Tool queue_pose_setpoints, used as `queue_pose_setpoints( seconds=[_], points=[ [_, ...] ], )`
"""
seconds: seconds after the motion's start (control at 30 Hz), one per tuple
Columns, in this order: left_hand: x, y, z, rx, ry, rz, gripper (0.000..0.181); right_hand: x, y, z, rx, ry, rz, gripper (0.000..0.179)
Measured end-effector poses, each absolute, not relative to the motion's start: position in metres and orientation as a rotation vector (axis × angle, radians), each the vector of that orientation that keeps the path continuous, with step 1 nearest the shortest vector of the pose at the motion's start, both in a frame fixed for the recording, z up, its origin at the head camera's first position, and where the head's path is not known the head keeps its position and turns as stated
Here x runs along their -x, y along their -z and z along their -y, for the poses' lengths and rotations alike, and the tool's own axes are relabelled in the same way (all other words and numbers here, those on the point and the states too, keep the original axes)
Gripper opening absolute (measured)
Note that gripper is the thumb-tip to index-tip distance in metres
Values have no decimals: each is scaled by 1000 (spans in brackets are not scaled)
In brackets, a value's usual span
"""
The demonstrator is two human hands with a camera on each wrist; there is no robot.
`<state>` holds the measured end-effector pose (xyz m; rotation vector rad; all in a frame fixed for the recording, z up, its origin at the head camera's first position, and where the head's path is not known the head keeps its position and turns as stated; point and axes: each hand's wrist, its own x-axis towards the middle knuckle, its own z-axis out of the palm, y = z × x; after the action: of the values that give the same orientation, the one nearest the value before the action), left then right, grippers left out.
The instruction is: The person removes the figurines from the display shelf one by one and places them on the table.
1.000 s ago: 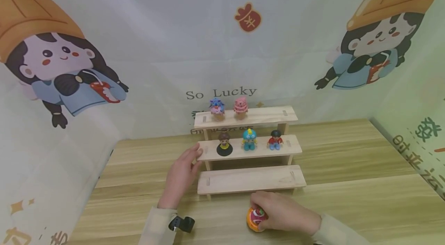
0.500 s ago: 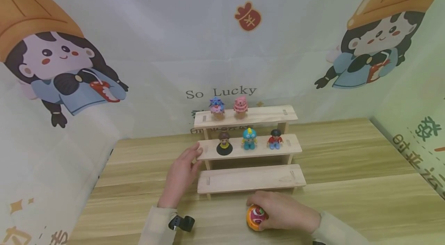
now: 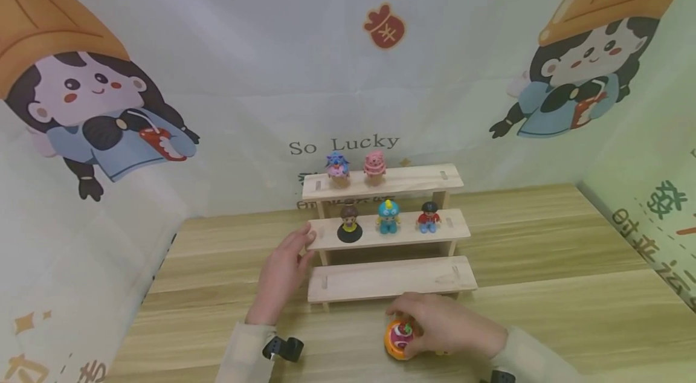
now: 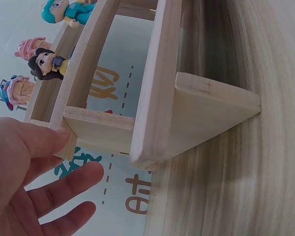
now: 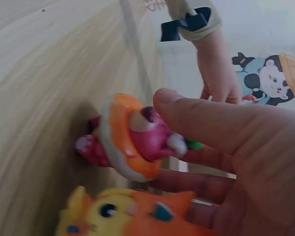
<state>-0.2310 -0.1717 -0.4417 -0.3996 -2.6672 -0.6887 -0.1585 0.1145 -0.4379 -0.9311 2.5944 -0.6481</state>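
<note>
On the tabletop [image 3: 217, 286], the right grip [image 3: 448, 325] pinches a pink toy [image 3: 401, 341].

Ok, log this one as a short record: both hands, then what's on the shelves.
left hand: holds left end of middle shelf
right hand: thumb and fingers around pink toy standing on table
beside pink toy: yellow-and-orange toy
top shelf: blue-and-pink figure, pink figure
middle shelf: brown-haired figure, teal figure, red-jacketed figure
</note>
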Motion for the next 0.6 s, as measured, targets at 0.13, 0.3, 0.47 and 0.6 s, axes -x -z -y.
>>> queue_pose_setpoints(
  seconds=[0.13, 0.3, 0.47, 0.6],
  points=[
    [231, 441, 172, 399, 690, 2665, 34, 160, 428, -117, 944, 645, -2594, 55],
    [231, 441, 172, 398, 697, 2674, 34, 163, 417, -120, 1002, 616, -2644, 48],
    [231, 441, 173, 392, 703, 2683, 34, 164, 409, -122, 1056, 637, -2676, 37],
    [231, 441, 173, 393, 698, 2679, 35, 166, 403, -122, 1067, 685, -2677, 30]
  ],
)
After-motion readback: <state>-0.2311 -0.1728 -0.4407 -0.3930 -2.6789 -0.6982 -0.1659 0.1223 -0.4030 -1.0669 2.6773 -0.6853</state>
